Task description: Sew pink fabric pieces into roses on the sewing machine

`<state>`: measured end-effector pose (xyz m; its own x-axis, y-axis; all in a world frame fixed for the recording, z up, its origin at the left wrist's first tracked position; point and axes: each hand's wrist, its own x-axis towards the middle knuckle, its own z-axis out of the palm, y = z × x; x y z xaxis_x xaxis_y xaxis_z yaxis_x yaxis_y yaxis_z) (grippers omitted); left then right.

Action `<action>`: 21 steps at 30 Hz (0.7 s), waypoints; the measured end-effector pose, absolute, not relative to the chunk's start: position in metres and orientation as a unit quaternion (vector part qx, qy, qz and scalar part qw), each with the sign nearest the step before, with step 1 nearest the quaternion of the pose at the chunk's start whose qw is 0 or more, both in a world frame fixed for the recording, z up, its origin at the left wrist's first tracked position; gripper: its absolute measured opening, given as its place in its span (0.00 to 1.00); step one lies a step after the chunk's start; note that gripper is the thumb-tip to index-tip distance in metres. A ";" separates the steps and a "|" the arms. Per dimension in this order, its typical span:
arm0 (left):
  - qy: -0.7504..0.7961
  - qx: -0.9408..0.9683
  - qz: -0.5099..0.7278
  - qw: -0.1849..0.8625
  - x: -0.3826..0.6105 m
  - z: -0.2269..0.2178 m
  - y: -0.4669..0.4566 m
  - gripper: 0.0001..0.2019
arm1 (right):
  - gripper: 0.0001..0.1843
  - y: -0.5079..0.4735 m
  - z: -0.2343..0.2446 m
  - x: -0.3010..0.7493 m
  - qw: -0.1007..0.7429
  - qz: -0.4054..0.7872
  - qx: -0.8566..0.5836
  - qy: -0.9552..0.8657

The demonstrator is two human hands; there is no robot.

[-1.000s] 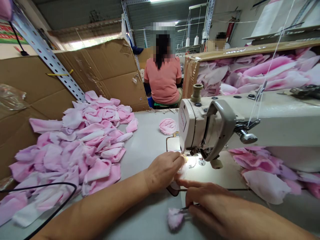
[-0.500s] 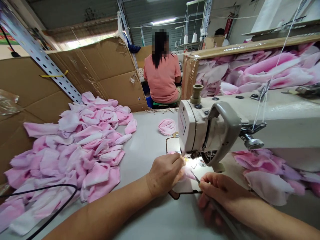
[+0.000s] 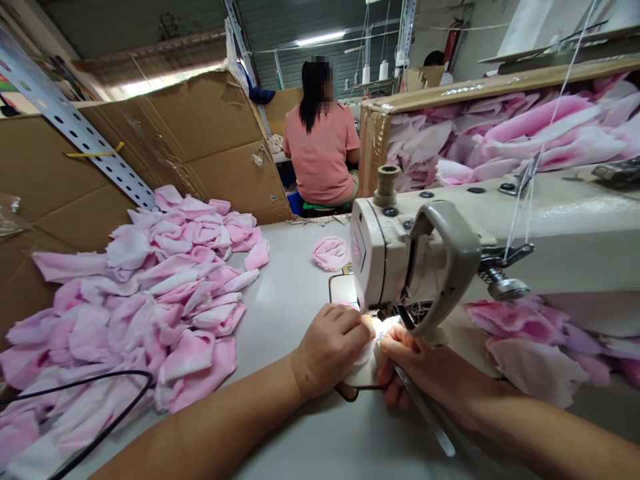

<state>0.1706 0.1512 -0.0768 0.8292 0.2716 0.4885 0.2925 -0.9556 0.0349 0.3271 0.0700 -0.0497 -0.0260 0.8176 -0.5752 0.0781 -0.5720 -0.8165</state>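
My left hand (image 3: 330,350) presses a pale pink fabric piece (image 3: 367,353) onto the bed of the white sewing machine (image 3: 400,267), just in front of the lit needle area. My right hand (image 3: 405,367) grips long metal tweezers (image 3: 423,410), whose tips point down toward me, and its fingers rest against the fabric's right side. The hands and the machine head hide most of the fabric and the presser foot.
A large heap of pink fabric pieces (image 3: 150,300) lies left on the grey table, and a round pink piece (image 3: 331,253) lies behind the machine. A cardboard bin (image 3: 380,147) of pink fabric stands back right. A black cable (image 3: 90,400) crosses the table's left corner. A seated person (image 3: 320,153) works beyond.
My right hand has risen from the table's front to the fabric beside the needle, tweezers still in it. The pink tuft in the tweezers is gone from view. The view has swung slightly.
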 end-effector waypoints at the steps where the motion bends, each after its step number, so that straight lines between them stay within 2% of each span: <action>1: -0.150 -0.957 -0.248 0.013 0.170 -0.077 0.151 0.10 | 0.13 0.070 -0.048 0.326 0.296 0.623 -0.637 -0.345; 5: -0.188 -0.951 -0.245 -0.007 0.169 -0.080 0.152 0.07 | 0.12 0.071 -0.043 0.326 0.280 0.630 -0.647 -0.325; 10: -0.180 -0.950 -0.255 -0.014 0.171 -0.080 0.154 0.07 | 0.11 0.068 -0.047 0.329 0.306 0.626 -0.628 -0.347; 21: -0.168 -0.947 -0.274 -0.007 0.173 -0.081 0.156 0.10 | 0.11 0.063 -0.060 0.327 0.310 0.615 -0.637 -0.346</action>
<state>0.1730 0.1559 -0.0808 0.7932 0.3216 0.5171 0.3137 -0.9436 0.1057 0.3268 0.0626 -0.0605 0.0039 0.8221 -0.5694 0.0607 -0.5685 -0.8204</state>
